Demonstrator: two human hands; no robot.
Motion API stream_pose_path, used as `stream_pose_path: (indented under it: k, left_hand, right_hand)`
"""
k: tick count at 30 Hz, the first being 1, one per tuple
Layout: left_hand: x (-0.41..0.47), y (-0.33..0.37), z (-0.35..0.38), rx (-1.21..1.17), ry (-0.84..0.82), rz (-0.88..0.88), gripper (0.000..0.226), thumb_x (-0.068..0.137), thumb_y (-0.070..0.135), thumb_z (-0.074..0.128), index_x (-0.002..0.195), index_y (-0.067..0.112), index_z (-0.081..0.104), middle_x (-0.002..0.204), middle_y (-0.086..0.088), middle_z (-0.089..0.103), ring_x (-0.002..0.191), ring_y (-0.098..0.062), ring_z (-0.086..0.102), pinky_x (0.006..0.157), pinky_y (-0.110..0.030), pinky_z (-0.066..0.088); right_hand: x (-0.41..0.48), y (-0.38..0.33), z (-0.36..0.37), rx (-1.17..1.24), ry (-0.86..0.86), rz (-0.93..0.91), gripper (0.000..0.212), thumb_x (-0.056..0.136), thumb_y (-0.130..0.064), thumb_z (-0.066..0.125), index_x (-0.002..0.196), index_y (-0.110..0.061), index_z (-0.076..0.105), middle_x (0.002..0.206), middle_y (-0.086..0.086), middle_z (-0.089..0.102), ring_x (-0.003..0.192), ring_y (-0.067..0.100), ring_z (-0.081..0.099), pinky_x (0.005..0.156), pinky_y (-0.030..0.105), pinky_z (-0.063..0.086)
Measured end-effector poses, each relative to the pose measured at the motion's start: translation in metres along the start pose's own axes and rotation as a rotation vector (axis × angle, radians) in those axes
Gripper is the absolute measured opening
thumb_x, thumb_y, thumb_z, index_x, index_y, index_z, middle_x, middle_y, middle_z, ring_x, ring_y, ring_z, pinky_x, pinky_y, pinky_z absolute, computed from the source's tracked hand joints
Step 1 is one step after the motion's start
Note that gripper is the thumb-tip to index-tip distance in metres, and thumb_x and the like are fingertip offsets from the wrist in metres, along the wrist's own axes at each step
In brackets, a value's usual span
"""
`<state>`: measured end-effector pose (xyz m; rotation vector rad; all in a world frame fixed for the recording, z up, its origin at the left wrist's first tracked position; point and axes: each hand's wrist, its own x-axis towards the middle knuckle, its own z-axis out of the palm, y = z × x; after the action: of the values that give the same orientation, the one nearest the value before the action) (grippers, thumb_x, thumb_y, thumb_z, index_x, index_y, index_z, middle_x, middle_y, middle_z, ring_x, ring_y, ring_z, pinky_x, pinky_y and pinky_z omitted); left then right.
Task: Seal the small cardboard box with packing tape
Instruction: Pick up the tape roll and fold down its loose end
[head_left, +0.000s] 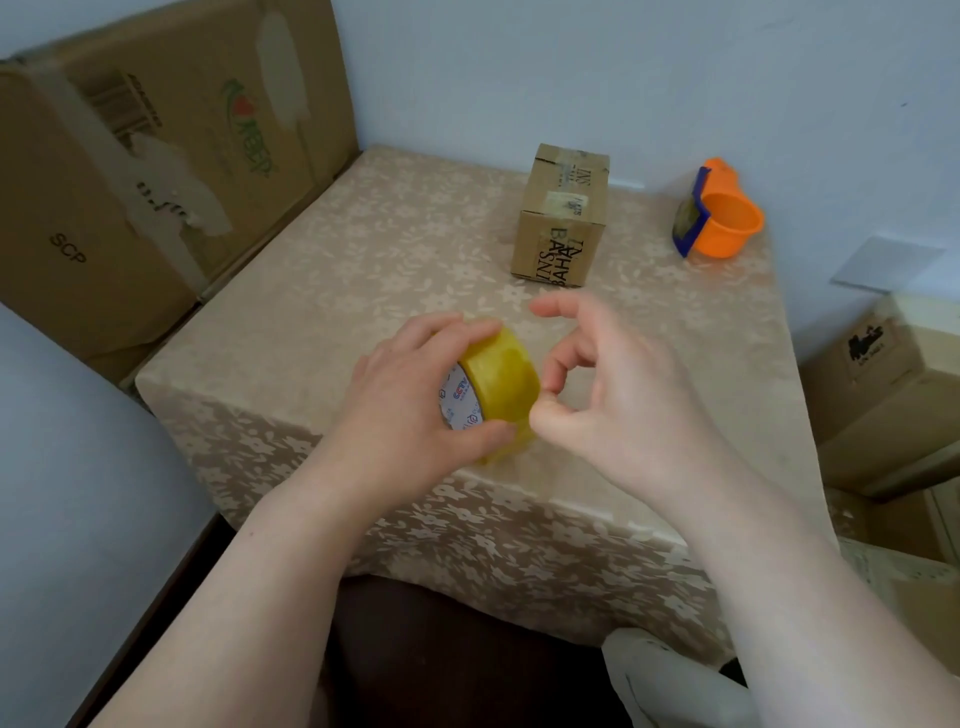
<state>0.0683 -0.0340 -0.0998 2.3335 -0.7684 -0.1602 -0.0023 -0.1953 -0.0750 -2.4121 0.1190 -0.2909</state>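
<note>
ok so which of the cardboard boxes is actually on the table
Only the small cardboard box stands on the table, at its far side beside the orange tape dispenser. The big box is off the left edge; the others sit lower, off to the right.

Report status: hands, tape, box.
Left hand grips tape roll; right hand picking at its edge, no strip free. Small cardboard box untouched further back. Nothing between.

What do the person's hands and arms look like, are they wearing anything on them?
Both are bare. The left hand and right hand have no gloves, and no rings, watch or bracelets show. Both forearms are uncovered to the bottom edge of the picture, with no sleeve in view. Fingernails look short and unpainted.
</note>
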Motion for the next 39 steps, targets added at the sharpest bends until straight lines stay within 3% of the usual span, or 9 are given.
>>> stream_pose_path:
  k: [2,6,8,10,13,22,28,33,39]
  left_hand:
    - [0.001,-0.003,-0.001,-0.034,0.007,-0.010,0.080,0.053,0.069,0.056,0.129,0.051,0.036,0.140,0.011,0.038,0.132,-0.014,0.037,0.109,-0.048,0.030]
    - [0.000,-0.002,0.001,-0.031,-0.004,-0.013,0.080,0.053,0.068,0.056,0.128,0.053,0.033,0.141,0.013,0.036,0.132,-0.014,0.036,0.108,-0.048,0.030]
    - [0.000,-0.001,0.001,-0.022,-0.007,-0.016,0.080,0.053,0.068,0.057,0.129,0.052,0.034,0.140,0.013,0.036,0.131,-0.014,0.036,0.108,-0.047,0.030]
    - [0.000,0.000,0.001,-0.020,-0.005,-0.020,0.080,0.055,0.065,0.060,0.129,0.050,0.036,0.139,0.014,0.036,0.130,-0.014,0.036,0.108,-0.046,0.031]
    - [0.000,0.000,0.001,-0.010,0.001,-0.017,0.080,0.053,0.068,0.056,0.129,0.050,0.034,0.138,0.014,0.036,0.129,-0.014,0.037,0.108,-0.046,0.031]
    - [-0.001,0.005,0.000,0.021,-0.007,-0.016,0.079,0.057,0.064,0.060,0.130,0.049,0.035,0.141,0.012,0.035,0.132,-0.016,0.036,0.108,-0.049,0.030]
    - [-0.001,0.001,-0.001,-0.064,0.025,-0.027,0.076,0.060,0.053,0.067,0.131,0.047,0.040,0.142,0.014,0.036,0.132,-0.005,0.033,0.110,-0.043,0.029]
    - [-0.001,-0.005,0.001,-0.205,0.010,-0.063,0.073,0.065,0.039,0.077,0.129,0.048,0.044,0.130,0.010,0.032,0.126,-0.003,0.032,0.089,-0.003,0.023]
    - [0.000,-0.007,0.000,-0.183,-0.004,-0.049,0.071,0.067,0.039,0.075,0.130,0.049,0.042,0.129,0.010,0.031,0.127,-0.006,0.032,0.094,-0.006,0.022]
  right_hand:
    - [0.001,0.002,0.000,0.019,0.105,-0.011,0.058,0.072,-0.011,0.067,0.123,-0.031,0.048,0.083,-0.011,0.064,0.088,0.004,0.056,0.076,0.010,0.035]
    - [0.000,0.000,0.006,-0.084,0.162,-0.090,0.066,0.076,-0.015,0.070,0.134,-0.034,0.043,0.104,-0.018,0.069,0.112,0.010,0.057,0.086,0.026,0.043]
    - [-0.001,-0.001,0.011,-0.144,0.194,-0.131,0.066,0.076,-0.013,0.070,0.134,-0.032,0.047,0.104,-0.013,0.072,0.106,0.015,0.062,0.085,0.034,0.052]
    - [-0.002,0.000,0.014,-0.228,0.255,-0.190,0.063,0.074,-0.012,0.070,0.131,-0.031,0.052,0.094,-0.005,0.074,0.092,0.019,0.068,0.072,0.037,0.057]
    - [-0.001,0.002,0.016,-0.331,0.283,-0.222,0.058,0.075,-0.014,0.065,0.129,-0.032,0.052,0.080,0.000,0.071,0.077,0.023,0.066,0.059,0.036,0.056]
    - [0.000,0.000,0.025,-0.363,0.420,-0.237,0.055,0.059,-0.002,0.068,0.110,-0.023,0.067,0.059,-0.003,0.063,0.067,0.022,0.061,0.047,0.031,0.051]
    - [0.001,-0.001,0.028,-0.267,0.409,-0.256,0.042,0.063,-0.003,0.066,0.099,-0.024,0.067,0.062,-0.004,0.060,0.070,0.019,0.059,0.054,0.031,0.052]
    - [0.005,0.002,0.026,-0.010,0.303,-0.131,0.031,0.064,-0.010,0.063,0.090,-0.027,0.070,0.069,-0.007,0.065,0.076,0.016,0.064,0.072,0.038,0.056]
    - [0.008,0.007,0.023,0.063,0.207,-0.086,0.021,0.078,-0.012,0.070,0.094,-0.024,0.076,0.082,-0.007,0.071,0.081,0.014,0.067,0.080,0.039,0.056]
